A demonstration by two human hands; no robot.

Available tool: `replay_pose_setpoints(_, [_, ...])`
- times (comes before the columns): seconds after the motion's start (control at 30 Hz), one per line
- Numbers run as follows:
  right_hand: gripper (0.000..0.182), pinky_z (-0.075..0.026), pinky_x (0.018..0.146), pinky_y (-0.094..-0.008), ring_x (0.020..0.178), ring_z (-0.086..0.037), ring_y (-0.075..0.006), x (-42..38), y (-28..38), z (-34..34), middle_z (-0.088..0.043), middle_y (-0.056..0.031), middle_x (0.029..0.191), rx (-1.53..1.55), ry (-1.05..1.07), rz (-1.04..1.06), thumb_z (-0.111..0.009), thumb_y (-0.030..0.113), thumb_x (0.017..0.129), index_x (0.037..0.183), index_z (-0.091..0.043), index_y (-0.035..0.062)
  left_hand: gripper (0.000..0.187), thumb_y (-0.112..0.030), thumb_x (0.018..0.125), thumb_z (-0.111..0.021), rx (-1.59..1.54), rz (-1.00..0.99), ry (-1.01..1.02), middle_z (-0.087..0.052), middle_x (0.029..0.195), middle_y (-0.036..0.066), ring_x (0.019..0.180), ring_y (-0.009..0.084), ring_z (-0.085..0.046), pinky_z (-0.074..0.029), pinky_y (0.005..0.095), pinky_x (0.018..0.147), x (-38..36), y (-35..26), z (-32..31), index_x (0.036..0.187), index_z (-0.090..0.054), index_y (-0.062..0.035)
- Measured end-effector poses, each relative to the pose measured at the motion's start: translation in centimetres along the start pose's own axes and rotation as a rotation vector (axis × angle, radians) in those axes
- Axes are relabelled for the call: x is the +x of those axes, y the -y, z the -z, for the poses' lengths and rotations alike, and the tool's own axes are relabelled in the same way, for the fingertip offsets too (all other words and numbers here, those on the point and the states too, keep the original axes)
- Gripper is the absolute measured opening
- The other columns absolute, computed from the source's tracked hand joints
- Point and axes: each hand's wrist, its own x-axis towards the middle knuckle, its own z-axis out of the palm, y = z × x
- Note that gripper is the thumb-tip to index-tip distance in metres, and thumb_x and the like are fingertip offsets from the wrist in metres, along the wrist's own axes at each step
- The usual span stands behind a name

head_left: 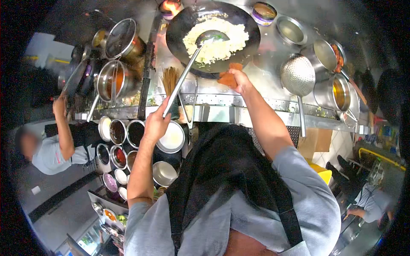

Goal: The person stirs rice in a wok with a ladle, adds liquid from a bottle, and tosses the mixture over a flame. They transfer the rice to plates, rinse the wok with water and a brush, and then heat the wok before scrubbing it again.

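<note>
My left hand (157, 123) is closed around the long metal handle of a wok ladle (188, 70). The ladle's bowl rests in pale yellow, rice-like food (230, 36) inside a large dark wok (177, 40), with some green bits near the bowl. My right hand (241, 81) grips a folded orange-brown cloth (229, 77) at the wok's near right rim. Whatever part of the wok lies under the cloth is hidden. A bamboo wok brush (171, 81) stands upright just beyond my left hand.
A perforated skimmer (298, 74) and several metal pots (331, 94) stand at right. On the left are more pots (112, 81) and containers of ingredients, including a white-filled one (171, 138). Flame (171, 6) shows behind the wok. A co-worker (64, 145) stands at left.
</note>
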Motion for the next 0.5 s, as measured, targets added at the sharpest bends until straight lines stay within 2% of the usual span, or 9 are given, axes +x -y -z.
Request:
replay_pose_setpoints(0.07, [0.033, -0.052, 0.089, -0.0499, 0.102, -0.063, -0.0346, -5.3, 0.7, -2.2, -0.062, -0.0185, 0.114, 0.078, -0.064, -0.003, -0.05, 0.019, 0.09, 0.118, -0.05, 0.0012, 0.065, -0.011, 0.084, -0.065, -0.18, -0.052, 0.023, -0.065, 0.109, 0.024, 0.1, 0.0398, -0.064, -0.051, 0.0412, 0.085, -1.8, -0.8, 1.6, 0.144, -0.043, -0.0225])
replay_pose_setpoints(0.1, [0.036, -0.05, 0.095, -0.0524, 0.105, -0.061, -0.038, -9.5, 1.1, -3.9, -0.06, -0.0215, 0.117, 0.165, -0.135, -0.004, -0.048, 0.017, 0.09, 0.122, -0.046, -0.0016, 0.064, -0.003, 0.086, -0.062, -0.322, 0.05, 0.2, -0.05, 0.142, 0.017, 0.13, 0.0227, -0.05, -0.037, 0.0321, 0.106, -3.0, -1.6, 4.3, 0.146, -0.04, -0.0099])
replay_pose_setpoints(0.13, [0.042, -0.052, 0.094, -0.0479, 0.105, -0.062, -0.0365, -12.5, 0.9, -4.2, -0.058, -0.0205, 0.12, 0.156, -0.143, -0.042, -0.048, 0.018, 0.09, 0.127, -0.042, -0.0009, 0.064, 0.0, 0.086, -0.06, -0.303, 0.056, 0.269, -0.049, 0.144, 0.016, 0.134, 0.0204, -0.044, -0.031, 0.0309, 0.111, -4.2, -2.5, 7.1, 0.146, -0.039, -0.0074])
replay_pose_setpoints(0.17, [0.041, -0.053, 0.093, -0.0469, 0.104, -0.062, -0.0367, -15.3, -0.1, -4.6, -0.059, -0.0209, 0.118, 0.132, -0.144, 0.024, -0.049, 0.019, 0.09, 0.126, -0.043, -0.0012, 0.066, 0.0, 0.086, -0.06, -0.243, -0.101, 0.232, -0.057, 0.135, 0.013, 0.106, 0.0182, -0.063, -0.047, 0.0284, 0.092, -5.5, -1.7, 8.7, 0.148, -0.038, -0.0119])
replay_pose_setpoints(0.2, [0.041, -0.053, 0.092, -0.046, 0.104, -0.062, -0.0369, -16.7, -0.3, -4.8, -0.06, -0.0212, 0.116, 0.102, -0.143, 0.094, -0.049, 0.02, 0.09, 0.125, -0.044, -0.0015, 0.069, 0.0, 0.086, -0.06, -0.307, 0.121, 0.388, -0.065, 0.12, 0.008, 0.067, 0.0096, -0.057, -0.048, 0.0236, 0.061, -6.3, -3.4, 11.5, 0.149, -0.039, -0.0195])
replay_pose_setpoints(0.27, [0.038, -0.052, 0.092, -0.0499, 0.105, -0.061, -0.0392, -15.3, 0.3, -5.1, -0.059, -0.0242, 0.116, 0.127, -0.166, 0.039, -0.049, 0.017, 0.09, 0.122, -0.045, -0.0025, 0.071, 0.0, 0.086, -0.061, -0.344, 0.091, 0.431, -0.068, 0.106, 0.002, 0.051, 0.0035, -0.038, -0.034, 0.0212, 0.044, -6.5, -2.8, 11.3, 0.149, -0.039, -0.0263])
replay_pose_setpoints(0.3, [0.034, -0.052, 0.092, -0.0538, 0.106, -0.06, -0.0414, -14.2, 0.7, -5.5, -0.057, -0.0271, 0.116, 0.158, -0.179, -0.017, -0.049, 0.014, 0.091, 0.12, -0.046, -0.0034, 0.066, -0.001, 0.087, -0.061, -0.313, 0.347, 0.557, -0.053, 0.14, 0.015, 0.121, 0.0279, -0.058, -0.044, 0.0369, 0.1, -5.3, -6.8, 11.8, 0.147, -0.04, -0.0169])
replay_pose_setpoints(0.33, [0.034, -0.053, 0.089, -0.0531, 0.105, -0.061, -0.0382, -13.2, 1.1, -6.4, -0.059, -0.0243, 0.115, 0.149, -0.173, -0.052, -0.051, 0.014, 0.089, 0.118, -0.046, -0.0023, 0.069, -0.006, 0.087, -0.063, -0.104, -0.024, 0.446, -0.058, 0.129, 0.021, 0.103, 0.0373, -0.065, -0.05, 0.0423, 0.088, -4.4, -4.3, 8.6, 0.148, -0.037, -0.0255])
replay_pose_setpoints(0.5, [0.04, -0.058, 0.08, -0.0458, 0.088, -0.066, -0.0299, -15.7, -7.3, 1.6, -0.065, -0.0172, 0.1, 0.027, 0.017, 0.088, -0.057, 0.016, 0.083, 0.119, -0.05, 0.0004, 0.067, -0.017, 0.087, -0.065, 0.069, -0.058, 0.11, -0.065, 0.082, 0.026, 0.077, 0.0443, -0.063, -0.049, 0.0517, 0.068, -2.2, -3.5, -3.3, 0.145, -0.038, -0.0355])
